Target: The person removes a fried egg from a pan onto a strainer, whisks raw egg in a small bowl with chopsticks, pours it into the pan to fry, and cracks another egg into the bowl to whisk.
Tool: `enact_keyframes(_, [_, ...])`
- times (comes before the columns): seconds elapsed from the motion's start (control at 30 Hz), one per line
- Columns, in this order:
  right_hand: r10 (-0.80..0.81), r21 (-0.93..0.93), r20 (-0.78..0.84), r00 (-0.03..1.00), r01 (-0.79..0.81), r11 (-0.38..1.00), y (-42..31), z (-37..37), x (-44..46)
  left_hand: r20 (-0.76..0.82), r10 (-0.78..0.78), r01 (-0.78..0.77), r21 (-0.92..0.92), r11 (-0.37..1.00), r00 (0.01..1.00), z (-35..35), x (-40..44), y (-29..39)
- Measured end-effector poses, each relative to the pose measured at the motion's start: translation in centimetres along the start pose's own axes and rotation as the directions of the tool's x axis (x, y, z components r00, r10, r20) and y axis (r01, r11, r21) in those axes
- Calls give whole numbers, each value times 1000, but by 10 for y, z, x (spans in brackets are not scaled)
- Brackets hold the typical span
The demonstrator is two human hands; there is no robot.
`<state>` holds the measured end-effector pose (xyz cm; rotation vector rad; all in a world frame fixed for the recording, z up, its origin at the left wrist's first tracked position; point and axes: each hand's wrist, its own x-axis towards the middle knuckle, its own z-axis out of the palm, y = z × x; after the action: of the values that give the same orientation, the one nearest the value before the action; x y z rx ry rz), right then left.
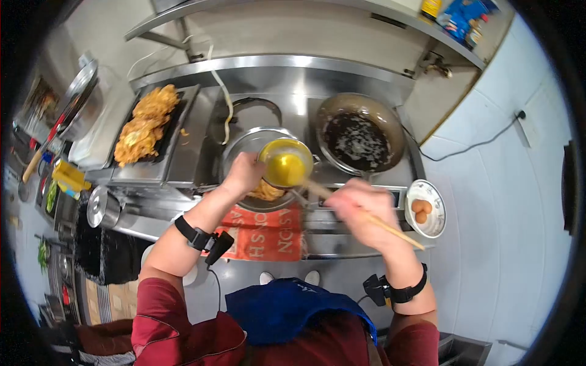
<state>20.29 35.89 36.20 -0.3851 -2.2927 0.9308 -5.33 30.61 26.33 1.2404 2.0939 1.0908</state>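
My left hand (245, 173) is closed on the rim of a small bowl (284, 141) of yellow beaten egg (285, 168). In my right hand (361, 210), blurred by motion, is a pair of long wooden chopsticks (395, 230); their tips reach the bowl's lower right edge. Beneath the bowl sits a wide metal pan (237, 147), with some golden fried food (266, 191) showing at its near side. The bowl and my left hand hide part of the pan.
A dark wok (392, 116) with bubbling oil stands on the right. Beside it, a patterned bowl (441, 204) holds three brown eggs (421, 209). Fried food (143, 128) lies on a black tray to the left. An orange cloth (262, 235) hangs in front; a shelf (342, 5) runs above.
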Motion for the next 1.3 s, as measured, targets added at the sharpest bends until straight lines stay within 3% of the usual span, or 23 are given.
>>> enact_keyframes(0.07, [-163, 1, -14, 987, 163, 987, 19, 0, -6, 26, 72, -72, -20, 997, 997, 15, 19, 15])
enact_keyframes(0.1, [-61, 11, -86, 994, 62, 998, 21, -13, -13, 56, -16, 15, 17, 1000, 998, 20, 22, 32])
enact_keyframes(0.2, [95, 52, -238, 967, -85, 995, 36, -42, -26, 135, -43, 51, -57, 997, 990, 41, 44, 52])
enact_keyframes(0.23, [-72, -5, -124, 990, 72, 997, 51, -44, -31, 156, -69, 83, -81, 993, 985, 49, 53, 56])
enact_keyframes(0.27, [-83, 109, -162, 983, 101, 989, 58, -45, -36, 163, -56, 68, -70, 995, 985, 57, 61, 62])
enact_keyframes(0.33, [248, 258, -297, 922, -173, 951, 67, -58, -48, 187, -92, 91, 11, 996, 978, 75, 74, 73])
enact_keyframes(0.37, [255, 263, -306, 917, -175, 949, 76, -63, -51, 210, -107, 122, -60, 991, 972, 84, 79, 80])
enact_keyframes(0.47, [189, 227, -297, 936, -123, 966, 98, -75, -61, 265, -166, 178, -23, 984, 950, 104, 94, 103])
enact_keyframes(0.53, [468, 568, -412, 782, -182, 803, 103, -93, -72, 280, -180, 183, 17, 983, 943, 114, 111, 105])
enact_keyframes(0.6, [474, 652, -539, 697, -11, 758, 116, -116, -83, 208, -118, 105, 75, 992, 971, 122, 136, 106])
enact_keyframes(0.63, [457, 661, -590, 666, 73, 747, 123, -128, -91, 161, 35, -63, 175, 983, 986, 127, 156, 90])
enact_keyframes(0.67, [462, 666, -591, 662, 77, 742, 126, -138, -100, 164, 33, -64, 184, 981, 986, 127, 166, 94])
enact_keyframes(0.73, [569, 682, -645, 510, 49, 730, 126, -154, -117, 105, 136, -172, 584, 794, 985, 129, 182, 103])
enact_keyframes(0.77, [572, 687, -644, 508, 55, 724, 125, -158, -125, 77, 147, -160, 677, 718, 986, 132, 180, 115])
enact_keyframes(1.0, [601, 659, -701, 385, 28, 751, 123, -173, -165, 99, 117, -143, 872, 469, 988, 157, 198, 134])
enact_keyframes(1.13, [592, 644, -723, 356, 37, 764, 125, -173, -174, 182, 185, -237, 909, 342, 966, 169, 197, 138])
enact_keyframes(1.3, [543, 591, -739, 398, -2, 806, 126, -168, -175, 280, 297, -349, 913, 212, 913, 175, 180, 166])
